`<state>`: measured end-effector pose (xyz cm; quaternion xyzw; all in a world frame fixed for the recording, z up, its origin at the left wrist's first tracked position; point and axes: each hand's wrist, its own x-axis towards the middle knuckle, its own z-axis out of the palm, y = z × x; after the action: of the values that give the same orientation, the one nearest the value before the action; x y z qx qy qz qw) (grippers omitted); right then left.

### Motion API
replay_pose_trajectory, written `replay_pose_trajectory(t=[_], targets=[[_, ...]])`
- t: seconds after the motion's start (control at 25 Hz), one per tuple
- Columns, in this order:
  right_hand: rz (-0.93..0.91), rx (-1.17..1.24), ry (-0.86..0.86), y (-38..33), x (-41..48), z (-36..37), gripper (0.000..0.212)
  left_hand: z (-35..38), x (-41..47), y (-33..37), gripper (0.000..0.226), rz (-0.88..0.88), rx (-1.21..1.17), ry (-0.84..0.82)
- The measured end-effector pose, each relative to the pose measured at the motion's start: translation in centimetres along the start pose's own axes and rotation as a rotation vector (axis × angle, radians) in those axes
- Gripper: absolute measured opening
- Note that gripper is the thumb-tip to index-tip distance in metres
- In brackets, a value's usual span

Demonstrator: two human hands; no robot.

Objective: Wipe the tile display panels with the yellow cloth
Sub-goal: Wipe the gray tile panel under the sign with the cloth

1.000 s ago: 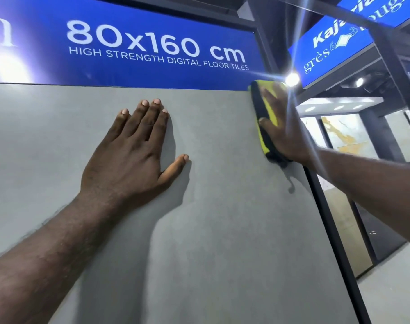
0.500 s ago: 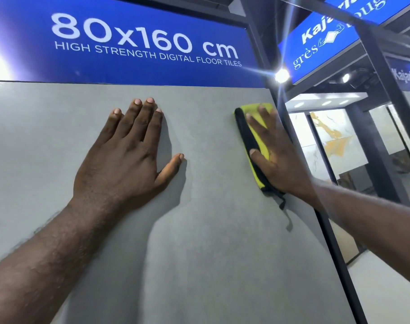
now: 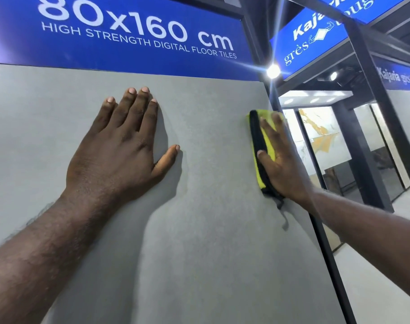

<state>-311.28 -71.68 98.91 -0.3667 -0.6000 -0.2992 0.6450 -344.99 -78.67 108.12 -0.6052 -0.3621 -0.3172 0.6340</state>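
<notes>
Left hand point(image 3: 119, 150): flat on the grey tile panel point(image 3: 211, 218), upper middle of its face, fingers straight and together, thumb splayed. Grip open, holding nothing; it reads as a brace.

Right hand point(image 3: 283, 164): at the panel's right edge, below its top corner. Fingers lie fairly straight over the yellow cloth point(image 3: 269, 143), thumb across the cloth's black border. The grip is open and presses the cloth flat against the panel; nothing is pinched.

Cloth: folded into a pad, sandwiched between palm and panel, touching the panel just inside the black frame post point(image 3: 328, 253) that runs down the panel's right side. A loose black tag hangs below the heel of the hand.

Judgement: step in hand is a wiping stroke along the panel's right margin. To do it well:
- spread pressure over the whole palm so the pad stays flat (a lifted corner would skip a strip);
- overlap each pass with the one beside it, working in from the panel's edge;
- run right to the frame without letting the pad slip off the panel;
- shift the bracing hand before wiping under it.

Above the panel: blue sign point(image 3: 129, 43) reading "80x160 cm".

Beyond the panel's right edge: a glaring spotlight point(image 3: 273, 71), a second blue sign point(image 3: 307, 40), a marble-look tile point(image 3: 321, 134) on display.
</notes>
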Motion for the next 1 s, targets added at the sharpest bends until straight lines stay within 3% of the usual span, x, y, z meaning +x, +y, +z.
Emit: replay_pose_trajectory(t=[0.08,0.12,0.24,0.28,0.32,0.44,0.64,0.68,0.8,0.84,0.96,1.0], targets=[[0.225,0.061,0.043,-0.4,2.9,0.0,0.074,0.0,0.0,0.0,0.095,0.003,0.008,0.002],[0.19,0.059,0.043,-1.3,3.5,0.4,0.072,0.0,0.0,0.1,0.095,0.004,0.009,0.001],[-0.159,0.02,-0.059,-3.6,-0.1,1.0,0.072,0.0,0.0,0.1,0.094,-0.001,0.004,0.004],[-0.179,0.015,-0.067,-2.8,-1.3,0.7,0.073,0.0,-0.1,0.0,0.094,0.008,0.004,-0.007],[-0.12,-0.002,-0.041,-1.9,-1.5,0.1,0.072,-0.2,-0.2,-0.1,0.094,0.02,0.005,-0.016],[0.293,0.032,0.023,-0.4,1.7,-0.8,0.075,-0.3,-0.5,-0.1,0.095,0.032,0.011,-0.026],[-0.102,0.018,-0.057,-1.9,-3.1,0.1,0.076,-0.1,-0.5,0.0,0.095,0.03,-0.001,-0.025],[-0.063,0.045,-0.02,-1.2,-3.1,-0.5,0.075,-0.1,-0.6,0.0,0.095,0.033,-0.001,-0.024],[0.325,0.036,0.038,-0.7,0.4,-0.6,0.074,-0.2,-0.6,0.0,0.094,0.029,-0.023,-0.025],[0.329,0.021,0.016,-1.8,0.9,-0.3,0.075,-0.2,-0.6,0.1,0.094,0.026,-0.029,-0.029],[-0.053,0.02,-0.076,-5.1,-2.0,0.9,0.075,-0.6,-1.0,-0.3,0.093,0.042,-0.049,-0.046],[-0.095,0.009,-0.082,-5.2,-2.7,0.6,0.075,-0.8,-1.6,-0.7,0.093,0.063,-0.05,-0.056]])
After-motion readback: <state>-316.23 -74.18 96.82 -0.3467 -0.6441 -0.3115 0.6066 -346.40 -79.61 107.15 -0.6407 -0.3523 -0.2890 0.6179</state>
